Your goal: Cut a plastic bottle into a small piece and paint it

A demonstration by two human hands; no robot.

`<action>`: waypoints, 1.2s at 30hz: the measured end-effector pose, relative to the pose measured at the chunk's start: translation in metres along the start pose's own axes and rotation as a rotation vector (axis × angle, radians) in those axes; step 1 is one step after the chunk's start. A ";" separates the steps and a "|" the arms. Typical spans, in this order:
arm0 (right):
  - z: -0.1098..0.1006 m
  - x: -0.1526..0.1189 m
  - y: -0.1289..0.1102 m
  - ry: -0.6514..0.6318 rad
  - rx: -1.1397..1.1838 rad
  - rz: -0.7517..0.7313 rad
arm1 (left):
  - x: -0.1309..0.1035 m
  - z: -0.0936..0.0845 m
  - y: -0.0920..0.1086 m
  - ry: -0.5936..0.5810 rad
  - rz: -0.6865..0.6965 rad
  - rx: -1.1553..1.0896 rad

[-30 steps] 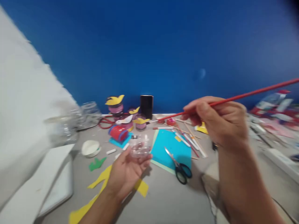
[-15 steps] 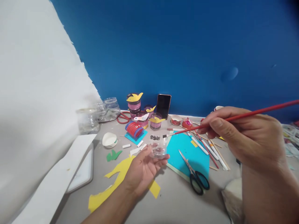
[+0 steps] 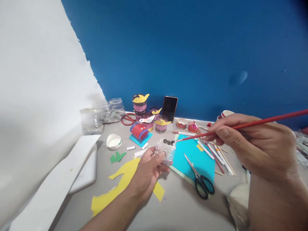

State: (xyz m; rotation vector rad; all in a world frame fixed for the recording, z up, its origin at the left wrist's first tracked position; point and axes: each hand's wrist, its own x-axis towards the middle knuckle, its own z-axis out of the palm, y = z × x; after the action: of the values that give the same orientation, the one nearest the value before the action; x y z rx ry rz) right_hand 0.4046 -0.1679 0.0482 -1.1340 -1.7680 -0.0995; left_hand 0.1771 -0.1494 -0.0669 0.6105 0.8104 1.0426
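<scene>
Hands apart | left hand: fingers closed round clear plastic cup, held mid-scene, left of black-handled scissors | right hand: pinching red paintbrush, bristles at cup's dark paint patch | far: phone upright against blue wall

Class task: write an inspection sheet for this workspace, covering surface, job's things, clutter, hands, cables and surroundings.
Surface: grey tabletop, partly covered.
Job's things: clear plastic container; red paintbrush, tip at the dark marks on the container.
Clutter: black-handled scissors, partly over a blue sheet; yellow paper.
Hands: left hand holds the container; right hand holds the paintbrush.
Cables: nothing seen for certain.
Surroundings: blue wall; white wall; phone standing near the blue wall.
</scene>
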 end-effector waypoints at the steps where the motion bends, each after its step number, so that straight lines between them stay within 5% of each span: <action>1: 0.000 0.000 0.000 0.002 0.000 -0.005 | 0.000 0.000 0.000 0.000 0.004 0.010; 36: 0.003 0.006 -0.003 -0.109 0.122 -0.071 | 0.002 0.000 -0.005 0.058 0.122 0.369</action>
State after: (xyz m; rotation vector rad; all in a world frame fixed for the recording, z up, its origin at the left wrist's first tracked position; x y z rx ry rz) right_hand 0.4000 -0.1640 0.0525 -1.0057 -1.8849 0.0282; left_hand 0.1801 -0.1492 -0.0715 0.9559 1.0379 1.0314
